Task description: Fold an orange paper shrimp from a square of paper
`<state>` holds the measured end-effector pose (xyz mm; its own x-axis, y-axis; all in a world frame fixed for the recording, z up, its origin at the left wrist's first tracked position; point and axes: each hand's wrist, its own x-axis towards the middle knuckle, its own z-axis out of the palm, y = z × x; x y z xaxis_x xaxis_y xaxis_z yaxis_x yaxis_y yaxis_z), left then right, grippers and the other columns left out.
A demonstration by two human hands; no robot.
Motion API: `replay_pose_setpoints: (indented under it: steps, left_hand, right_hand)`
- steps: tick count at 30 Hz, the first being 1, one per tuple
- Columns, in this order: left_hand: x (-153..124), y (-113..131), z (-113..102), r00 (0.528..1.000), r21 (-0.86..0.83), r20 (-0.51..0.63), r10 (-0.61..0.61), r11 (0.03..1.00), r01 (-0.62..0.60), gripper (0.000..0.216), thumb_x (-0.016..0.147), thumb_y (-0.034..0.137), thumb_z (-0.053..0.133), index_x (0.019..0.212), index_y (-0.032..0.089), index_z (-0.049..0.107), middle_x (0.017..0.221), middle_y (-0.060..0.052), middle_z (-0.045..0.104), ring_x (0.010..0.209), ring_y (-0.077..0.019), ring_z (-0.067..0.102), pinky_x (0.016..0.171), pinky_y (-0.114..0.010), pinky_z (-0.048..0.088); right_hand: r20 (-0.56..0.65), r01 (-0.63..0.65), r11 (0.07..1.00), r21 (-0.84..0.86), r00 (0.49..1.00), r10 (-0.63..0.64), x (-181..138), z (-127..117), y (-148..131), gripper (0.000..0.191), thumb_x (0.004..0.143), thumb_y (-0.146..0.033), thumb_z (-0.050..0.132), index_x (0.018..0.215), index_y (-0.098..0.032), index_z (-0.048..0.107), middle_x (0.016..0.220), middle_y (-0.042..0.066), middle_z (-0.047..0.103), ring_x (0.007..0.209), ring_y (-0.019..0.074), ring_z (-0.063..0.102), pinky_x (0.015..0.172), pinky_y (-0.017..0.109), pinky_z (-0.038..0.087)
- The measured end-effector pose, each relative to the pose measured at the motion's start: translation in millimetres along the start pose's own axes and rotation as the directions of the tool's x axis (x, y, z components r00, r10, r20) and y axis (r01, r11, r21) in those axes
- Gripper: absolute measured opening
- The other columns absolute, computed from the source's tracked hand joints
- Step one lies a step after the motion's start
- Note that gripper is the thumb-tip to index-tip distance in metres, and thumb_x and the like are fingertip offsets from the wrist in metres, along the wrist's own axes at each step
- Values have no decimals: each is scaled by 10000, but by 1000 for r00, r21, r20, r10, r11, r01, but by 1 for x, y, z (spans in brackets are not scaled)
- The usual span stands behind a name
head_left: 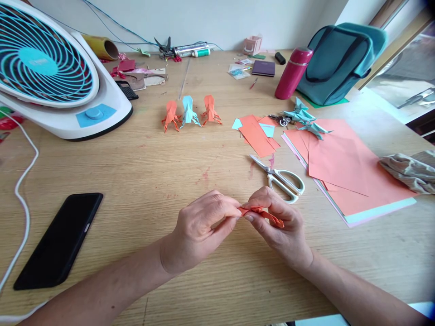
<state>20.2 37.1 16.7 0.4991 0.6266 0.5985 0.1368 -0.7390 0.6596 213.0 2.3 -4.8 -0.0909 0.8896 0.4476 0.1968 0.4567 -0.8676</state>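
Between my two hands is a small folded piece of orange paper (272,218), held above the table. My left hand (204,222) pinches its left end between thumb and fingers. The thumb and fingers of my right hand (280,226) close on its middle, and a narrow folded strip sticks out toward the palm. Just beyond my right hand lie white-handled scissors (283,179), blades pointing away to the left. Farther back stand three folded paper figures with several legs: an orange one (171,115), a light blue one (188,111) and another orange one (210,108).
Orange paper sheets (340,163) are stacked at right, with light blue folded figures (301,113) at their far edge. Paper offcuts (257,136) lie beside them. A phone (59,240) and fan (64,81) occupy the left; a pink bottle (294,72) and teal bag (335,63) stand back right.
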Motion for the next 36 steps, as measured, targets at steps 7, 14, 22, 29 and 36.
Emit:
replay_pose_setpoints:
  steps: [7,14,22,29,36]
  left_hand:
    - [3,4,2,1000,10,-8,-24,1000,24,188,860,-35,653,904,148,648,891,-53,743,813,-122,690,755,-235,550]
    - [1,3,1,1000,38,-2,-5,999,5,189,856,-33,651,928,143,658,898,-70,746,826,-142,691,763,-259,563]
    - [3,7,3,999,26,-9,-35,999,35,180,873,-14,651,956,142,684,913,-73,757,846,-140,705,787,-251,573]
    - [2,8,5,997,-11,-40,-72,997,71,154,880,33,657,949,167,689,911,-60,761,842,-141,718,784,-249,579]
    - [3,11,12,969,-136,-85,-232,966,219,155,856,11,653,877,164,658,861,-21,738,791,-98,710,765,-191,557]
  right_hand:
    - [-7,-9,1000,11,1000,9,0,1,0,130,902,-94,683,942,-218,691,817,-3,600,764,139,561,692,311,456]
    - [-15,-23,1000,17,1000,24,0,2,-1,130,913,-97,667,933,-224,682,813,-2,588,761,142,553,692,313,455]
    - [-32,-43,999,4,999,43,-2,1,-4,125,919,-106,662,940,-228,679,814,-5,583,758,137,549,682,305,451]
    - [-29,-92,995,32,995,93,-3,2,-3,95,934,-145,656,941,-238,674,841,9,586,769,152,556,668,314,449]
    - [-38,-96,995,27,995,97,-3,3,-5,94,943,-150,645,926,-238,672,833,6,578,768,148,544,674,310,439]
